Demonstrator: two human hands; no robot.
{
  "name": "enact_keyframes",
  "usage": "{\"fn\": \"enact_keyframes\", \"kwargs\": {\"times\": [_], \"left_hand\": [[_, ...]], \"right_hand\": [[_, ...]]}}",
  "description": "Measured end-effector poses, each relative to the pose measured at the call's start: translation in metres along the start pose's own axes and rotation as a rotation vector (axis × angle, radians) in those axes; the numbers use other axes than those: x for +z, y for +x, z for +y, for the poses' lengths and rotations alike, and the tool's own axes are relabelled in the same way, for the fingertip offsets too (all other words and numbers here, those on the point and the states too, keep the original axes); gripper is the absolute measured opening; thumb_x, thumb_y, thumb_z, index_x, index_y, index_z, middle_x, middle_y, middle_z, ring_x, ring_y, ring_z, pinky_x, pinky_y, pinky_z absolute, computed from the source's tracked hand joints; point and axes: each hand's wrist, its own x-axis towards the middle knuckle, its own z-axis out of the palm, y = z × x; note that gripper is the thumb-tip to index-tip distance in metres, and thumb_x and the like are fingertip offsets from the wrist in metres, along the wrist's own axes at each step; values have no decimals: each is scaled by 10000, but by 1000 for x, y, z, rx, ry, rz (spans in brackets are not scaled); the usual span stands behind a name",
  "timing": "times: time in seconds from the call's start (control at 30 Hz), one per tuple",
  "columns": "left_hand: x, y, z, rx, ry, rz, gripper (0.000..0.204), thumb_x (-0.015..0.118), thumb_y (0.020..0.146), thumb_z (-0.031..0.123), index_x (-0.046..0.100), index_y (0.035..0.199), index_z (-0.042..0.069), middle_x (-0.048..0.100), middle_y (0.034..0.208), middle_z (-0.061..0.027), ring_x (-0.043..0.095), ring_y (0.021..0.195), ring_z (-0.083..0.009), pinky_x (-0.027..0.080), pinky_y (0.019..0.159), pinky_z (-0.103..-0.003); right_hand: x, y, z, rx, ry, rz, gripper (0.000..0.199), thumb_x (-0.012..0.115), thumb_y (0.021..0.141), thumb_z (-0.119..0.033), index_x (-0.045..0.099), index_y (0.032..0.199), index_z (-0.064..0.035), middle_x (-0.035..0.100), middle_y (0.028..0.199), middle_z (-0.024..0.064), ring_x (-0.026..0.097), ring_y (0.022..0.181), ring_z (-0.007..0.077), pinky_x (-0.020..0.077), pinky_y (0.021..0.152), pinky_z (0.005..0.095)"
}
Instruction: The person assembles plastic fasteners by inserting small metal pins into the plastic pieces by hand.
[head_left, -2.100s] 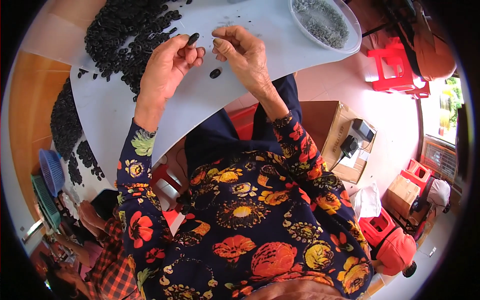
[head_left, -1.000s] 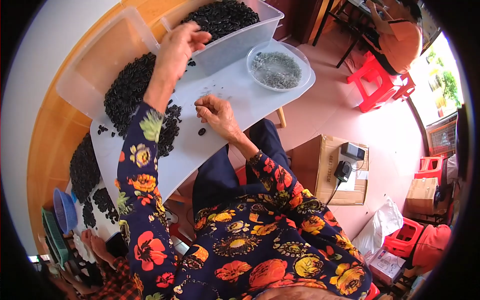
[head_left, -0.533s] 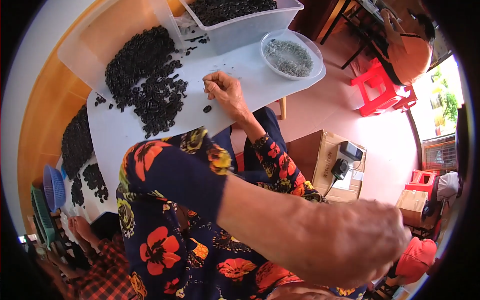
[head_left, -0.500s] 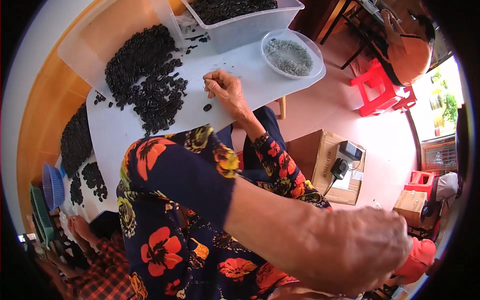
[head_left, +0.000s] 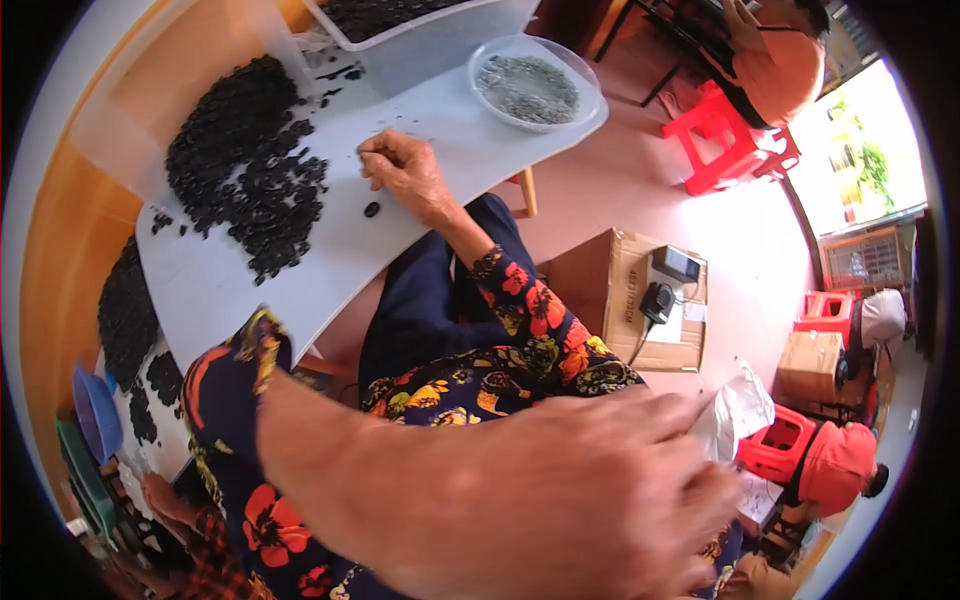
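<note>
My right hand (head_left: pixel 402 176) rests on the white table (head_left: pixel 420 125) with its fingers curled together. Whatever is between the fingertips, if anything, is too small to make out. Just below that hand lies a single small black oval piece (head_left: pixel 372 209). To its left spreads a big heap of small black pieces (head_left: pixel 240 165), spilling from a clear plastic bin (head_left: pixel 120 150) tipped on its side. My left hand (head_left: pixel 610 490) is raised close to the camera, across my body in its patterned sleeve. Motion blurs it, and its fingers are not clear.
A round clear bowl (head_left: pixel 590 90) of small greyish pieces stands at the table's right end, beside a clear tub (head_left: pixel 430 50) of black pieces. A cardboard box (head_left: pixel 625 300) sits on the floor at right. Other people sit by red stools (head_left: pixel 705 135). Another person's hand (head_left: pixel 165 500) shows at lower left.
My left hand has swept leftward across the picture, nearer the camera. The whole view has shifted, so table things appear further left. My right hand keeps its curled pose on the table.
</note>
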Motion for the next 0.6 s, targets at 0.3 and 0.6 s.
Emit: {"fn": "enact_keyframes", "kwargs": {"times": [0.3, 0.6], "left_hand": [[58, -11, -39, 562, -188, 705, 153, 631, 832, 175, 626, 852, 23, 612, 833, -40, 607, 754, -162, 531, 625, -277], [49, -58, -10, 161, 359, 126, 118, 587, 850, 123, 633, 760, 62, 612, 734, -31, 602, 691, -148, 531, 596, -292]], "right_hand": [[-4, 4, 5, -15, -27, 19, 141, 550, 894, -74, 591, 948, 50, 610, 767, 52, 548, 623, 92, 486, 595, 240], [-23, 7, -16, 78, -267, -338, 219, 558, 919, -92, 593, 1087, 45, 605, 782, 45, 576, 685, 99, 503, 676, 241]]}}
